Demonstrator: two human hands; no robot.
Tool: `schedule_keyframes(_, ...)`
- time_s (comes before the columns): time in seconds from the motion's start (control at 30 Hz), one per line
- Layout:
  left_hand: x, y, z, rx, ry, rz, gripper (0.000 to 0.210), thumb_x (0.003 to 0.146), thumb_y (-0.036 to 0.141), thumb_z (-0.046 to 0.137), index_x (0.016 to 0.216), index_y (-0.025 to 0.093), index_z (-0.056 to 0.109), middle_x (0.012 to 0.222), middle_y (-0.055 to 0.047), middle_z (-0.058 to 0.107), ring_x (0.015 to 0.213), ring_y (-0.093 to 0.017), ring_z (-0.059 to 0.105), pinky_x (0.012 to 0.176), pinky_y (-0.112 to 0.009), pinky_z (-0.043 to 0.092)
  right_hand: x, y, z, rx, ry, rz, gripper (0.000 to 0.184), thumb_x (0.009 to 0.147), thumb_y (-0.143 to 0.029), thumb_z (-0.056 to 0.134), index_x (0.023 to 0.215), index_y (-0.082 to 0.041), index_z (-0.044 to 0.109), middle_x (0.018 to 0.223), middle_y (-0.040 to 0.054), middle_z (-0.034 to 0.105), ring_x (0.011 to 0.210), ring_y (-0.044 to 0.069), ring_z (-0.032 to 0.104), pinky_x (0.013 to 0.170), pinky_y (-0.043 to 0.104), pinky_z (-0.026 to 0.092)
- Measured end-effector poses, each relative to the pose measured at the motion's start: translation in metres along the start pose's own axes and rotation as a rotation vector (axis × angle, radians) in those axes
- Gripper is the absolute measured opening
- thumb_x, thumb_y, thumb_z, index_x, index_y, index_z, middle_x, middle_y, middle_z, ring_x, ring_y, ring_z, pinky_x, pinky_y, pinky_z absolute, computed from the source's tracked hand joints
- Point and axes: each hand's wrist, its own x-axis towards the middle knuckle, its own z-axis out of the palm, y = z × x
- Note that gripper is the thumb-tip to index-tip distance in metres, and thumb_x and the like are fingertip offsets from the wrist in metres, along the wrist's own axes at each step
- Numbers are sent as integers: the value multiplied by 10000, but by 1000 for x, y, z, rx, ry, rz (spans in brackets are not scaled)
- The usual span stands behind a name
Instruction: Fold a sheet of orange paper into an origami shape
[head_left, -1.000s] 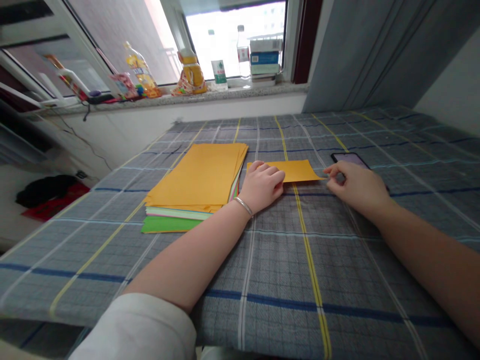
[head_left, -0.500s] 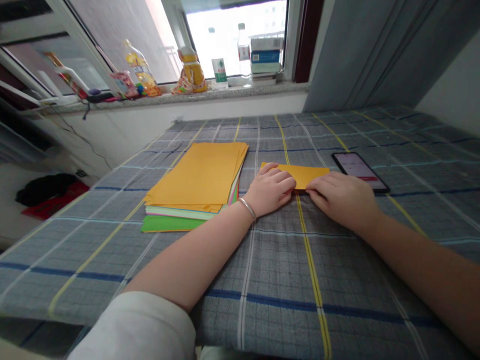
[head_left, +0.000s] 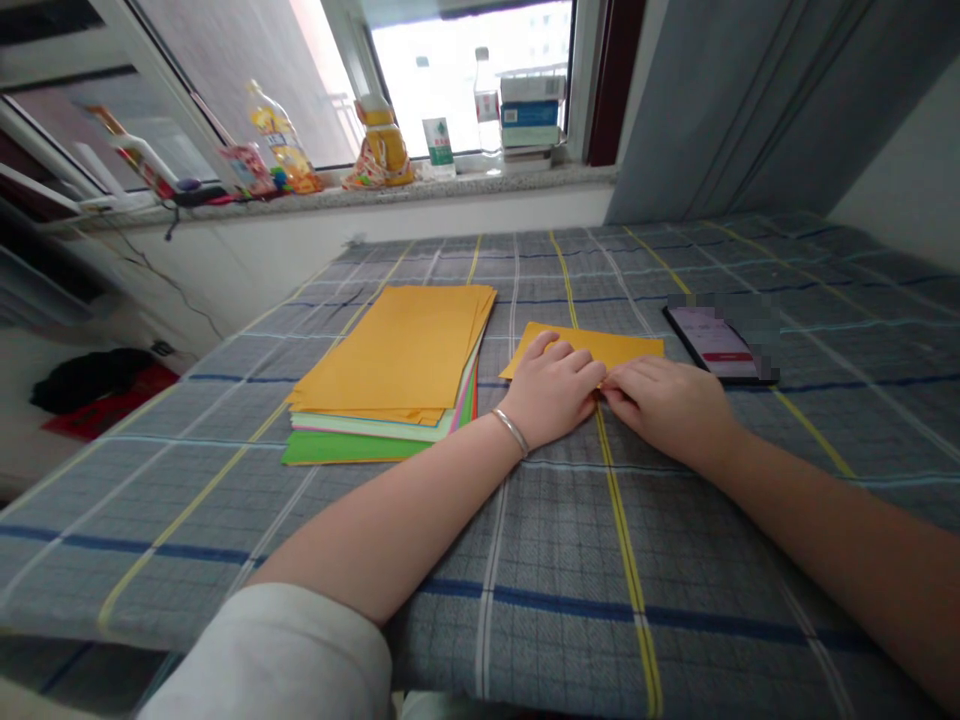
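Orange rectangular paper (head_left: 628,348): seemed light, bendable, best edge-held.
Left hand (head_left: 553,390), right hand (head_left: 670,408): touched near edge; grasp indiscernible.

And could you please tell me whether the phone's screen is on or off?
On: the phone beyond the right hand is lit up pale, with a red bar showing.

From the yellow sheet (head_left: 624,349), we could pass over the tablecloth (head_left: 559,560) at twelve o'clock. The paper stack (head_left: 397,345) blocks nine, the phone (head_left: 709,340) three.
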Motion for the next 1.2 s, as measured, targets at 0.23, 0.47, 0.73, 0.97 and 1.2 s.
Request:
schedule_keyframes(0.23,-1,-10,1,28,-42,-17,130,907,258,563,943,223,682,888,-35,698,923,-235,586,1082,-463,368,-1,2,2,45,-21,64,247,952,-239,510,812,-202,711,887,65,778,824,225,697,669,342,428)
schedule_keyframes(0.47,-3,-16,1,32,-53,-26,107,873,235,600,925,229,692,877,-26,703,913,-237,604,1128,-503,349,-2,5,3,85,-17,134,189,915,-259,559,808,-217,709,898,43,786,827,223,705,655,337,442)
schedule_keyframes(0.73,-3,-27,-5,61,-98,-48,130,846,202,601,926,222,702,893,-40,707,923,-244,611,1131,-521,357,-3,7,3,112,-14,180,189,910,-264,553,814,-216,709,919,50,789,870,230,717,657,338,459)
schedule_keyframes(0.97,-6,-52,-4,67,-115,-35,113,831,194,601,879,218,700,876,-45,701,915,-246,618,1113,-522,375,-3,9,5,150,-37,218,168,899,-271,565,835,-219,712,938,42,789,866,228,710,646,343,457)
schedule_keyframes(1.2,-6,-68,-8,41,-152,-40,90,834,192,597,817,208,684,845,-46,702,857,-224,619,1035,-485,415,-2,10,5,159,-60,243,170,901,-284,559,843,-226,708,938,33,788,874,232,708,637,348,454)
